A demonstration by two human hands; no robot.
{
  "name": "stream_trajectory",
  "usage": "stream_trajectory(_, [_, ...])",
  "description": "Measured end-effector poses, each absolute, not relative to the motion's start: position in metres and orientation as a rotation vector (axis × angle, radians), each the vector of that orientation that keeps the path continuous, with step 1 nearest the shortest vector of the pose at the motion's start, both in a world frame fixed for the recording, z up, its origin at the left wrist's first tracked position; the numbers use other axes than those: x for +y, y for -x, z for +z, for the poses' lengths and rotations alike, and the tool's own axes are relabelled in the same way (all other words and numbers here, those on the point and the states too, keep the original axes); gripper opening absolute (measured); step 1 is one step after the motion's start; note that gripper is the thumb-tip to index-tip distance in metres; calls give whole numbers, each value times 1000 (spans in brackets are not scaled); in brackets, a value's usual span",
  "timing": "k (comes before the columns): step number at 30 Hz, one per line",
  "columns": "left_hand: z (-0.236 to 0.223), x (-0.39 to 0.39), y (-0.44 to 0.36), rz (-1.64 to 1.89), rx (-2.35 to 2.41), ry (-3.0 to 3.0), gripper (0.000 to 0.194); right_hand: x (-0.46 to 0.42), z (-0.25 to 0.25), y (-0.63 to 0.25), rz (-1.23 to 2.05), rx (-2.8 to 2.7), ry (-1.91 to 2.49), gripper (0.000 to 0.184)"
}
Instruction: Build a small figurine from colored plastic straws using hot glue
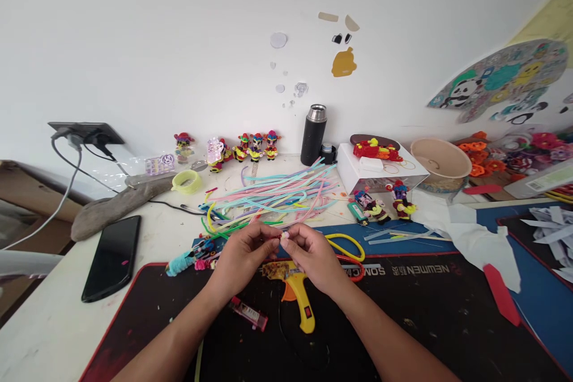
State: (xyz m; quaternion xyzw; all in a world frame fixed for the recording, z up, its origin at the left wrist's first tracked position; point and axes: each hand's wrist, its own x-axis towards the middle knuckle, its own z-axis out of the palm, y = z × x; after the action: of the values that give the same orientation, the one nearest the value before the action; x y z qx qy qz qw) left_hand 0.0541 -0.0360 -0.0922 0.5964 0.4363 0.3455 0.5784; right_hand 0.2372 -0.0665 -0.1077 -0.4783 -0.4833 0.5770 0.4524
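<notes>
You had a tiny, pale, roundish piece (285, 236) between your two sets of fingertips, raised in front of you just beyond the glue gun; a speck of dark red showed beside it, too small to make out. Your left hand (250, 248) had thumb and forefinger drawn together at the red side, and your right hand (311, 253) pinched the pale side, its other fingers curled in. Whether the left pads pressed on the piece itself, you could not have told from this view.

The step in hand looked like close fingertip work, fitting or shaping small parts; the next move seemed to call for a steady pinch and light, even pressure, since so small a piece could easily slip.

Just below your hands lay a yellow plastic glue gun (301, 304) with an orange trigger and a patterned barrel, on a dark, smooth mat with red edging (403, 304). To its left was a small, red, clear-sided case (249, 314). Beyond, pastel fuzzy craft stems (268, 194) sprawled in a loose, soft heap, with a bent yellow fuzzy loop (353, 246) nearer your right hand. Farther right, two bright fuzzy figurines (387, 206) showed coiled, ridged bodies.
</notes>
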Motion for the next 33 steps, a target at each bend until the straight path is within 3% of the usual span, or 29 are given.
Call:
stream_trajectory(8, [-89, -35, -54, 872, 1051, -1545, 23, -66, -110, -237, 1426, -1181, 1182, 40])
stream_trajectory(17, [-95, -26, -50, 919, 988, -1278, 40, -64, -101, -244, 1376, -1151, 1176, 48])
stream_trajectory(21, [-97, -28, -53, 953, 983, -1301, 35, -63, -101, -243, 1353, -1150, 1175, 51])
stream_trajectory(25, [-97, -31, -55, 977, 960, -1353, 31, -62, -104, -240, 1351, -1171, 1158, 49])
stream_trajectory(33, [-91, -30, -53, 920, 884, -1269, 43, -64, -104, -237, 1310, -1187, 1150, 40])
